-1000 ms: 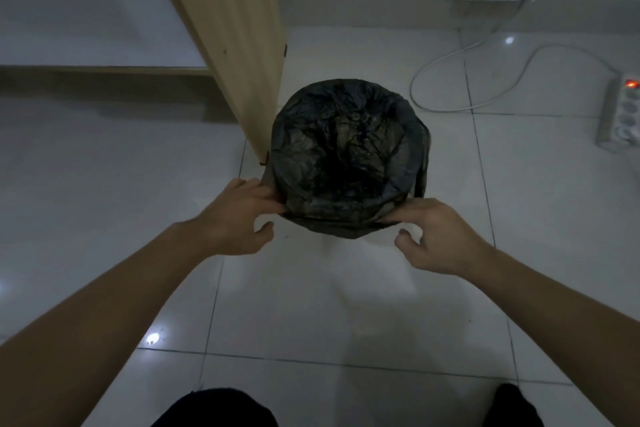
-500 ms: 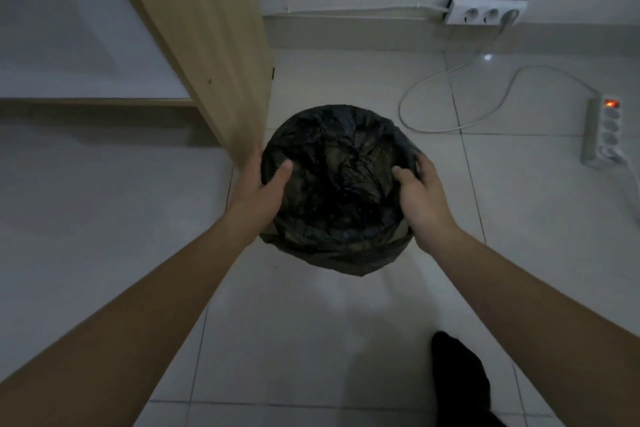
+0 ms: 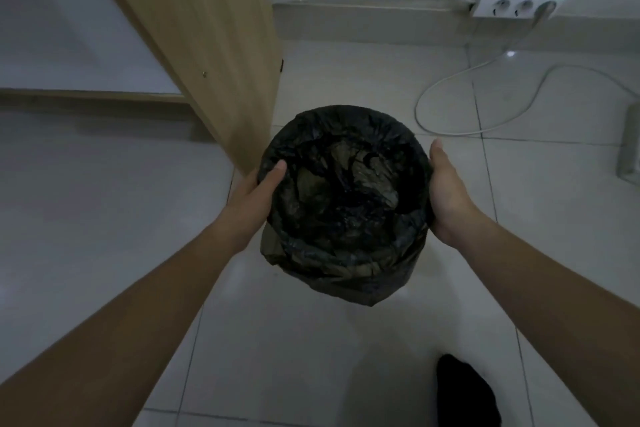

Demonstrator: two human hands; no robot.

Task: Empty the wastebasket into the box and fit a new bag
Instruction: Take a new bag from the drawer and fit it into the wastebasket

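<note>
Head view, looking down at a pale tiled floor [image 3: 311,340].

In the middle of the frame: a round wastebasket [image 3: 346,253], lined with a black bag [image 3: 346,128] that folds over the rim and hangs down the near side (wrinkled and shiny, dark inside).

At the left edge of the rim: the left hand [image 3: 258,191], gripping the wastebasket, thumb hooked over the rim into the bag, other fingers hidden behind the side.

At the right edge of the rim: the right hand [image 3: 446,194], palm pressed flat to the side of the wastebasket, fingers fairly straight and reaching toward the far side, thumb along the rim.

Both bare forearms coming in from the lower corners.

Upper left to centre: a light wooden panel [image 3: 207,45], slanting down, its lower corner just beside the far left of the wastebasket.

Upper right, on the wall: a white socket strip [image 3: 516,5] with a white cable [image 3: 467,104] looping across the floor.

Far right edge: part of another white power strip [image 3: 630,149].

Bottom right: a dark foot [image 3: 464,392] (blurry, hard to tell more).
</note>
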